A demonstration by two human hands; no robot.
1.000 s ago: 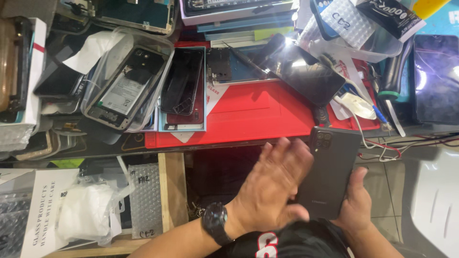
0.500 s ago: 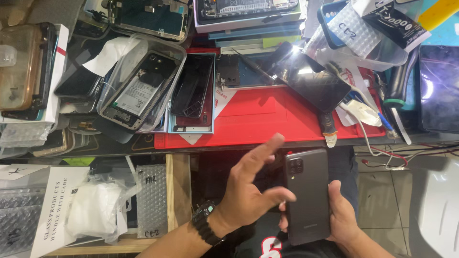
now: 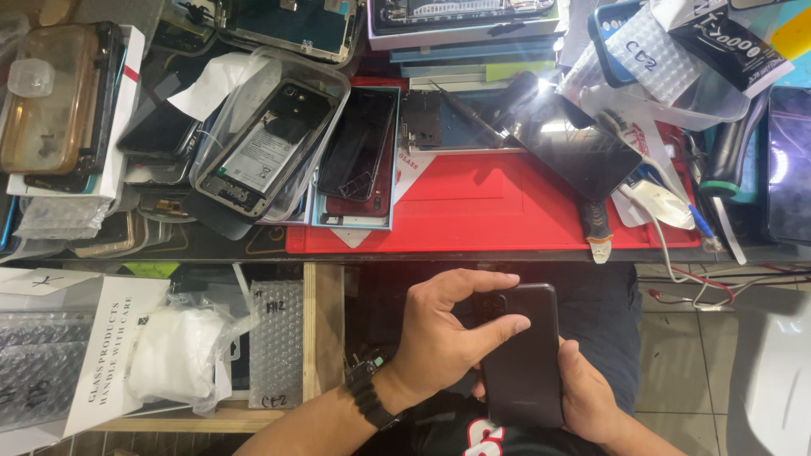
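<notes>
Below the bench edge, over my lap, I hold a black phone with its back up. My right hand cradles it from beneath on the right side, fingers wrapped under its lower edge. My left hand, with a black watch on the wrist, grips the phone's upper left corner: the thumb lies on the back and the forefinger curls over the top edge near the camera.
A red work mat covers the bench ahead. On and around it lie a clear tray with an opened phone, a loose dark screen, a small hand tool and cables. Bubble-wrap pouches sit on a shelf at the lower left.
My left hand, spread open above the phone before, has come down and closed on its upper corner. The phone now sits straighter and closer to my body.
</notes>
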